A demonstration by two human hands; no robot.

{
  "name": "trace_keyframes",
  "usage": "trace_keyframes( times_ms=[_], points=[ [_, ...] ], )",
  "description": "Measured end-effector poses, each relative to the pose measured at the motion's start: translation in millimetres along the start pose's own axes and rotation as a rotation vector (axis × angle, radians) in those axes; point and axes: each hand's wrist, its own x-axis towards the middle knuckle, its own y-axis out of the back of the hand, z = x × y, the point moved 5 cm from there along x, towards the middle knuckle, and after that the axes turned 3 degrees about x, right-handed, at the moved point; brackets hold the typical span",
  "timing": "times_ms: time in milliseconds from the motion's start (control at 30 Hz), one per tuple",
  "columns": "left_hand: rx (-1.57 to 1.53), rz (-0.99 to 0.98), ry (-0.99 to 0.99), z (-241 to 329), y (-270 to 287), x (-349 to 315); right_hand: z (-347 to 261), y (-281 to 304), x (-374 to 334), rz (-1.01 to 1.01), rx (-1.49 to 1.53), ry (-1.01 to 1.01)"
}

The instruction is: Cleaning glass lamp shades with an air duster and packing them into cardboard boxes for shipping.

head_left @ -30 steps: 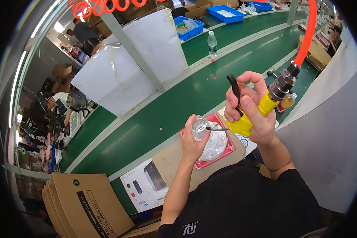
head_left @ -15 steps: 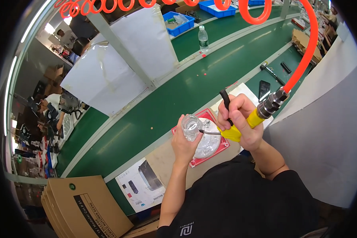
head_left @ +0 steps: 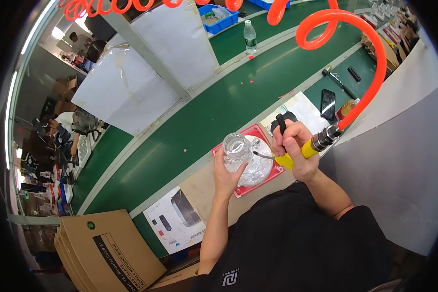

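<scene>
My left hand [head_left: 225,177] is closed around a clear, see-through jar-shaped piece [head_left: 237,147], its round opening facing up. In my right hand [head_left: 301,163] is a yellow air blow gun [head_left: 283,161] with a black lever, its thin dark nozzle pointing left at the clear piece and a short gap from it. An orange coiled hose [head_left: 382,63] runs up from the gun's metal coupling. Beneath both hands, a clear round base [head_left: 264,168] with small clear parts on it lies on a red square frame [head_left: 239,192].
A green work surface [head_left: 199,131] stretches behind. On the right lie a phone [head_left: 328,103], a hammer-like tool [head_left: 339,82] and a small black object [head_left: 354,74]. A water bottle [head_left: 250,38] stands at the back. Cardboard boxes [head_left: 82,233] stand at lower left; other people are farther left.
The gun's nozzle has drawn back slightly from the clear piece. The orange hose has swung into a wider loop, and the whole view has shifted a little.
</scene>
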Motion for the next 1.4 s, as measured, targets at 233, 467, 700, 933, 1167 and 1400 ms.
trace_keyframes(
  times_ms=[233, 467, 700, 933, 1167, 1400],
  points=[
    [-0.159, 0.081, 0.13, -40, -13, -18, 23, -13, -18, -0.063, 0.143, -0.074],
    [-0.088, -0.034, 0.194, -62, -20, -45, 50, 1, -46, -0.076, -0.056, -0.146],
    [-0.143, -0.011, 0.305, -84, -28, -63, 95, -3, -76, -0.027, 0.062, -0.234],
    [-0.033, -0.019, 0.218, -85, -31, -70, 90, -1, -85, 0.023, 0.056, -0.238],
    [0.058, -0.082, 0.19, -85, -29, -71, 78, 28, -97, 0.105, -0.094, -0.199],
    [0.079, -0.107, 0.15, -81, -28, -71, 63, 54, -95, 0.156, -0.394, -0.087]
  ],
)
